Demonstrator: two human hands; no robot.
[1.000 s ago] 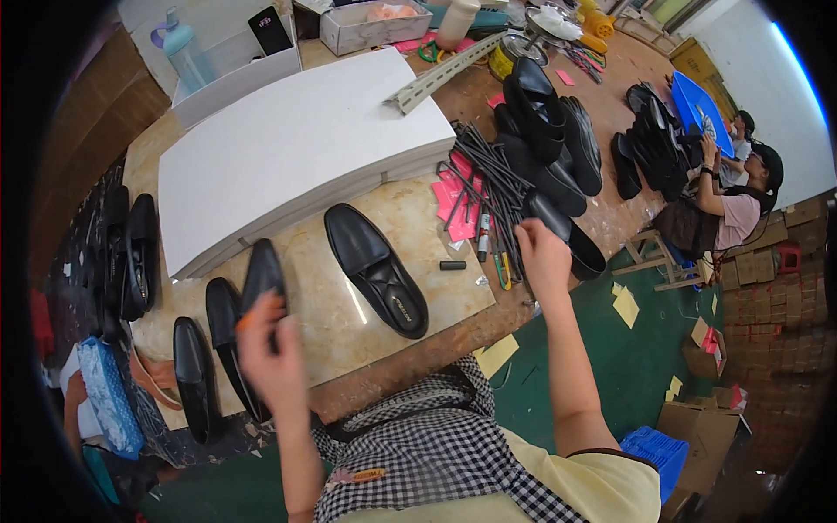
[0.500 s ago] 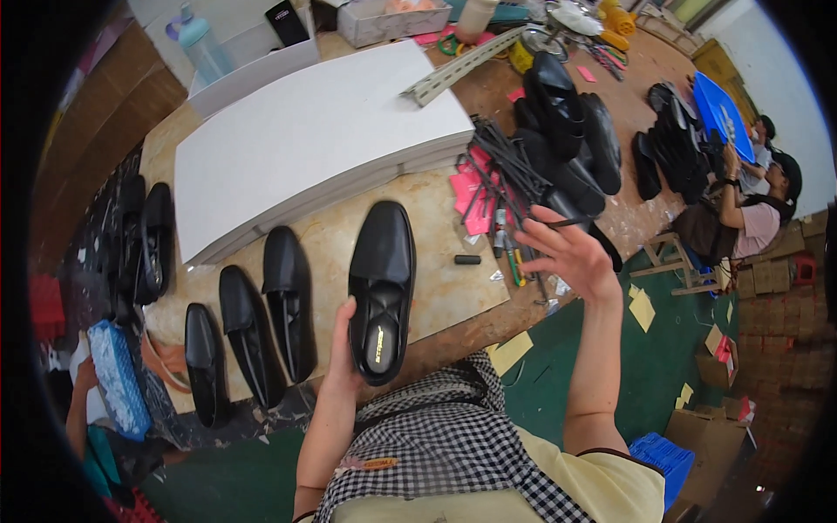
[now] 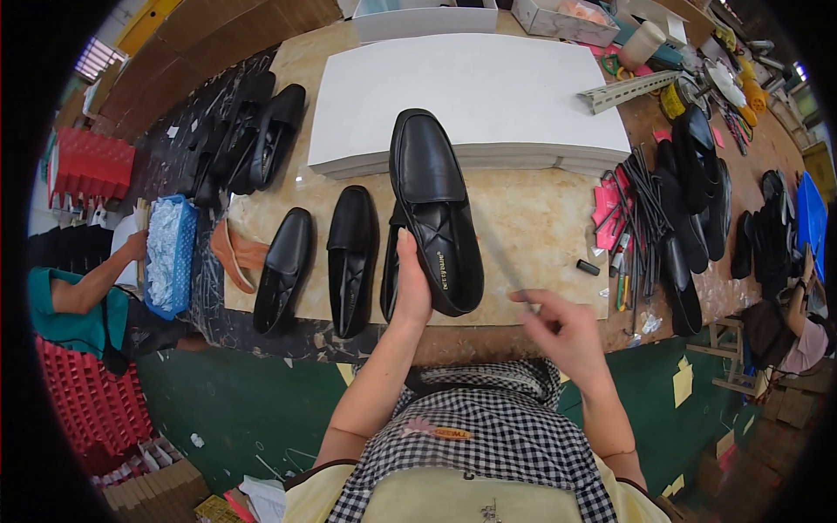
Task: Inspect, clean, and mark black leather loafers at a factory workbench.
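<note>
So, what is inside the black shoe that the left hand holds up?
Inside the black shoe a dark insole shows, with crossed stitching and a small gold print at the heel. The toe part is covered by the upper. The left hand grips its edge.

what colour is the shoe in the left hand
Black, glossy leather shoe held by the left hand; head view.

A worn, mottled beige tabletop (image 3: 540, 227) carries a stack of white sheets (image 3: 471, 96) at the back. Two black loafers (image 3: 318, 257) lie side by side near its front edge, more black shoes (image 3: 261, 139) sit at the left, and a bundle of dark rods (image 3: 641, 218) lies beside pink paper scraps (image 3: 604, 205) on the right.
</note>
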